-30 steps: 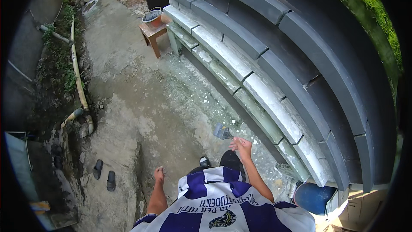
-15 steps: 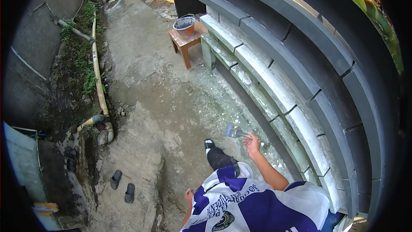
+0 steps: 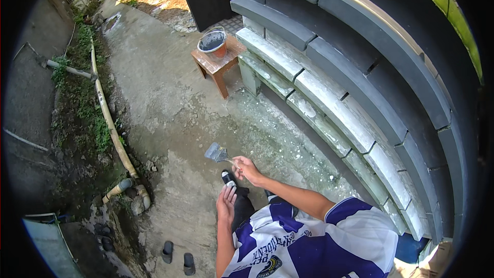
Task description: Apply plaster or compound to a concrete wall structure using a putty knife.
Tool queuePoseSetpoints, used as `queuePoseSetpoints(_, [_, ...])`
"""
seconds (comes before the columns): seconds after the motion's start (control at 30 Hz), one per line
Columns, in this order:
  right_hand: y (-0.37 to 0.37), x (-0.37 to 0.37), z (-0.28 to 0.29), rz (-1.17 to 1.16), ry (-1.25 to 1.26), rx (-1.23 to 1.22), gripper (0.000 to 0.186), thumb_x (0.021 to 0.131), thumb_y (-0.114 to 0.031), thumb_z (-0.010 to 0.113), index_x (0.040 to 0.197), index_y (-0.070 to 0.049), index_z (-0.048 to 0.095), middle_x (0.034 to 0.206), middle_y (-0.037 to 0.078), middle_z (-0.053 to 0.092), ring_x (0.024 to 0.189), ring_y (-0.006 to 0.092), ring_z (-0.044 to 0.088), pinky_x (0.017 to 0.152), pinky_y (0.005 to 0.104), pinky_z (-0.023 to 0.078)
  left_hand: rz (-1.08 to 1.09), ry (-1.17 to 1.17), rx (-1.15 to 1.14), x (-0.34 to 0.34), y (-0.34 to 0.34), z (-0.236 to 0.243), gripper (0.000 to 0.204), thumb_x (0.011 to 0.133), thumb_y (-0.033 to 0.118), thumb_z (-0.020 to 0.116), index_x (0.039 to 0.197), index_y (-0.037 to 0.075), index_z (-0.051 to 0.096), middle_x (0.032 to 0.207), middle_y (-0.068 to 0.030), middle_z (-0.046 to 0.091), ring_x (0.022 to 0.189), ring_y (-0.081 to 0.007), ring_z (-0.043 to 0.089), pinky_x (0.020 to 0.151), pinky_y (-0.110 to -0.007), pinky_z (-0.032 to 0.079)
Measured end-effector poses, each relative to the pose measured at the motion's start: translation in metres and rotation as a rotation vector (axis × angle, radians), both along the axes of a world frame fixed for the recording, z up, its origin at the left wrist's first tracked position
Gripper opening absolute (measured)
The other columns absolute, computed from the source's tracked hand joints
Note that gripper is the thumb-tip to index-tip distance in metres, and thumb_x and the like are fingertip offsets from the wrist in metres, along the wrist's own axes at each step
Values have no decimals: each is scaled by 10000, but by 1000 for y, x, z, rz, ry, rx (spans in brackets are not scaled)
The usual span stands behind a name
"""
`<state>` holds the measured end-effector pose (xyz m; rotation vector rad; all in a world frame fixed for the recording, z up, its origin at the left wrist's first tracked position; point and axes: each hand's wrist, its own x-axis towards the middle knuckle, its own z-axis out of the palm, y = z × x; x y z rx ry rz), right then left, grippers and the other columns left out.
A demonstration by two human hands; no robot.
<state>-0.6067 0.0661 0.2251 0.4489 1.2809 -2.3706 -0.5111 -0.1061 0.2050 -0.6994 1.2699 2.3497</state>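
In my right hand [image 3: 247,170] is a flat paintbrush [image 3: 217,153], gripped by its handle. Its wide grey head points left, away from the wall, in the air above the concrete path. My left hand [image 3: 226,204] is raised just below and to the left of the right one, its fingers stretched out and nothing in it. To the right curves a stepped wall with dark grey upper ledges [image 3: 355,74] and a whitish lower ledge [image 3: 334,108]. Farther ahead, an orange bucket [image 3: 220,51] with dark grey contents stands on a small brown table [image 3: 223,74].
A long pipe [image 3: 105,113] runs along the weedy left edge of the path, ending in a bent joint [image 3: 121,188]. Loose slippers [image 3: 168,252] lie at the lower left. White spots speckle the concrete path [image 3: 278,128] beside the wall.
My right hand has carried the paintbrush left, away from the wall. My left hand has come up near it. The view has shifted, so the bucket and table appear lower and larger.
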Motion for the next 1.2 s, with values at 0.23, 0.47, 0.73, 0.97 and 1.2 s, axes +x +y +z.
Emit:
queuePoseSetpoints(0.23, [-55, -42, -38, -299, 271, 506, 156, 953, -179, 441, 961, -26, 476, 775, 55, 513, 686, 144, 509, 634, 316, 440, -265, -3, 175, -168, 34, 12, 374, 979, 308, 429, 1230, 44, 516, 1193, -65, 575, 1087, -173, 536, 950, -310, 415])
queuePoseSetpoints(0.47, [-21, -80, -4, -183, 205, 735, 271, 924, -276, 503, 1044, -34, 525, 839, 88, 575, 803, 175, 577, 723, 323, 460, -576, -102, 186, -248, 10, -35, 384, 989, 333, 378, 1250, 68, 476, 1253, -73, 552, 1144, -206, 519, 925, -341, 424])
queuePoseSetpoints(0.73, [196, -74, -68, -664, -617, 1807, 874, 767, -559, 591, 1316, 79, 358, 1353, 296, 340, 1252, 427, 343, 1061, 461, 276, -642, -207, -64, -343, -76, -85, 396, 971, 426, 365, 1203, 124, 473, 1304, -47, 527, 1178, -217, 506, 983, -367, 355])
queuePoseSetpoints(0.97, [370, -118, -69, -947, -931, 1678, 951, 825, -592, 487, 1387, 119, 199, 1469, 286, 158, 1383, 365, 151, 1139, 417, 129, -595, -239, -137, -422, -107, -87, 327, 951, 447, 414, 1028, 156, 541, 1231, -29, 576, 1140, -220, 530, 960, -381, 364])
queuePoseSetpoints(1.2, [399, -246, -124, -885, -1214, 1790, 951, 859, -600, 389, 1381, 155, 138, 1479, 305, 72, 1395, 394, 35, 1141, 444, 40, -348, -191, -108, -464, -88, -69, 303, 940, 433, 467, 1020, 145, 517, 1279, -71, 543, 1234, -235, 459, 976, -350, 347])
